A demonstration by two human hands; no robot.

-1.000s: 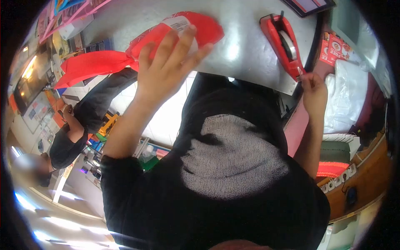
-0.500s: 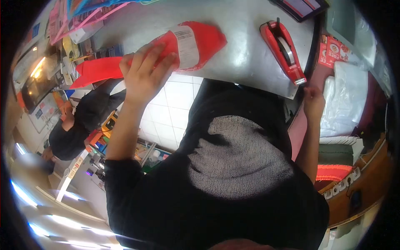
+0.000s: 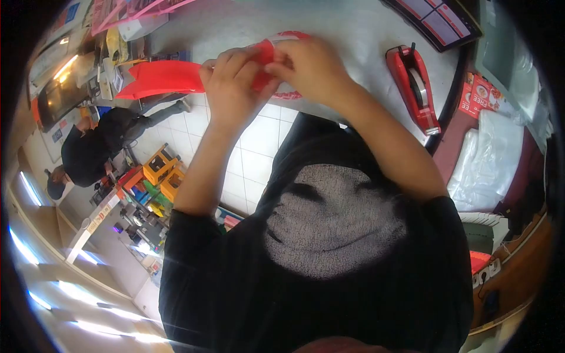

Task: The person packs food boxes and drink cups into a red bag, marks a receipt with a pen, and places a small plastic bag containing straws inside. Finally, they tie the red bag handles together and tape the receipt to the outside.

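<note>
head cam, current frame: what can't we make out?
- Red package, head view: middle hidden under the left hand and right hand.
- Anything pinched in the right hand, head view: its own fingers cover it, and the detail is too small.
- Screen, head view: cut off by the top edge; text too small to read.
- Red leaflet, head view: small print too small to read.

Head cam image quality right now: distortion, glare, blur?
Head view overall: fisheye bowing, black corners; head view, lower left: bright light streaks blown white; head view, right: glossy highlights on clear plastic; head view, upper middle: left hand, right hand and red package readable, fine detail soft.
</note>
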